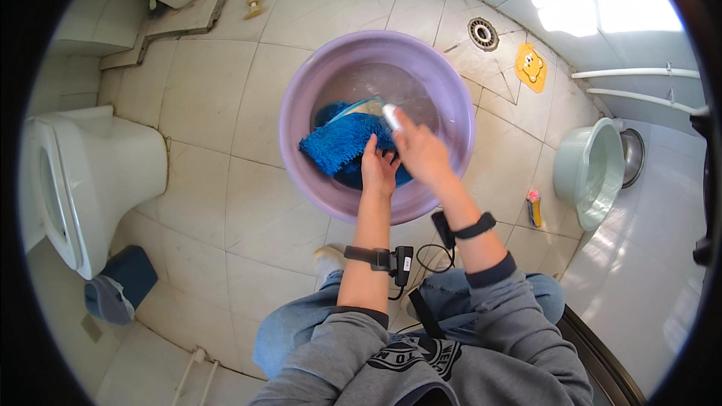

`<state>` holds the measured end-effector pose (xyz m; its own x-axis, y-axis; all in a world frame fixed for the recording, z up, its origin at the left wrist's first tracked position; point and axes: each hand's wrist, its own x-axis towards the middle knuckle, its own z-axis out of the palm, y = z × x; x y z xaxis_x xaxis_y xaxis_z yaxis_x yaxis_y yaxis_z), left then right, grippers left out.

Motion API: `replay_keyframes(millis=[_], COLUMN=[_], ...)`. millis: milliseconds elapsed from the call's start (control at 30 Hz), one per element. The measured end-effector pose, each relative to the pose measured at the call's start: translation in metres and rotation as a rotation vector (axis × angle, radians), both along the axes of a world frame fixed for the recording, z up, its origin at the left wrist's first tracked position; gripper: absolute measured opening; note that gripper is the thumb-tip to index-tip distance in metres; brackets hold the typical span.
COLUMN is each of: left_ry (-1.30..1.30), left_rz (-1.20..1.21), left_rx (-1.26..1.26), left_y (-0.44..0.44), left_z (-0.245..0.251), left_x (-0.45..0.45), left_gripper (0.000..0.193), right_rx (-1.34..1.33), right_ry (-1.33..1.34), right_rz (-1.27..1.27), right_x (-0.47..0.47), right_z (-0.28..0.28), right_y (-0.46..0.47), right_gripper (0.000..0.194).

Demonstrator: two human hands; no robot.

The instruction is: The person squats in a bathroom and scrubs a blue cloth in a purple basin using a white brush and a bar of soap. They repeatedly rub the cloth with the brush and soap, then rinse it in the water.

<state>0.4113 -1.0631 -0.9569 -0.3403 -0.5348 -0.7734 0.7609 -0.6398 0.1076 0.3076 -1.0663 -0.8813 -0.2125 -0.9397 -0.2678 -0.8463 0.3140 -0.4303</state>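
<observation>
A round purple plastic basin (290, 149) stands on the floor before me with cloudy water (389, 76) in it. Inside is a blue chenille mop cloth (344, 138), its shaggy side up on the near part. A pale, light-blue-edged part (361, 106) shows behind the shaggy fold. My left hand (379, 172) is at the cloth's near edge, thumb against the pile and fingers curled beside it. My right hand (422, 149) grips a white-backed scrub brush (390, 117), slightly blurred, over the cloth's right end. Its bristles are hard to make out.
A pale green basin (589, 175) leans at the right beside a metal bowl (633, 155). A small yellow-and-blue item (534, 210) lies nearby. A floor drain (483, 34) and yellow bear mat (531, 67) are at upper right. A toilet (121, 175) and blue bin (127, 282) stand left.
</observation>
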Motion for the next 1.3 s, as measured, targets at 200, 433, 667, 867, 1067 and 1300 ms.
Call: replay_keyframes(millis=[200, 433, 667, 867, 1067, 1300], left_ry=[-0.117, -0.32, -0.091, -0.097, -0.359, -0.306], left_rz=[-0.077, 0.075, 0.011, -0.056, 0.134, 0.145], left_rx=[-0.019, -0.12, -0.039, -0.108, -0.174, -0.011], left_y=[0.003, 0.014, 0.003, 0.016, 0.02, 0.007], left_z=[0.003, 0.003, 0.012, 0.011, 0.008, 0.013], left_x=[-0.005, -0.01, -0.004, -0.009, -0.01, -0.005], left_gripper=[0.06, 0.047, 0.057, 0.052, 0.034, 0.021], right_rx=[0.038, 0.182, 0.041, 0.028, 0.183, -0.067], right_ry=[0.116, 0.141, 0.0, 0.193, 0.248, 0.173], right_rz=[0.057, -0.184, 0.059, 0.046, -0.177, -0.066], right_x=[0.018, -0.038, 0.014, 0.008, -0.046, -0.01], right_z=[-0.017, -0.055, 0.015, -0.022, -0.054, 0.013], right_y=[-0.018, -0.028, 0.008, -0.017, -0.025, -0.006], right_gripper=[0.046, 0.049, 0.051, 0.044, 0.055, 0.051])
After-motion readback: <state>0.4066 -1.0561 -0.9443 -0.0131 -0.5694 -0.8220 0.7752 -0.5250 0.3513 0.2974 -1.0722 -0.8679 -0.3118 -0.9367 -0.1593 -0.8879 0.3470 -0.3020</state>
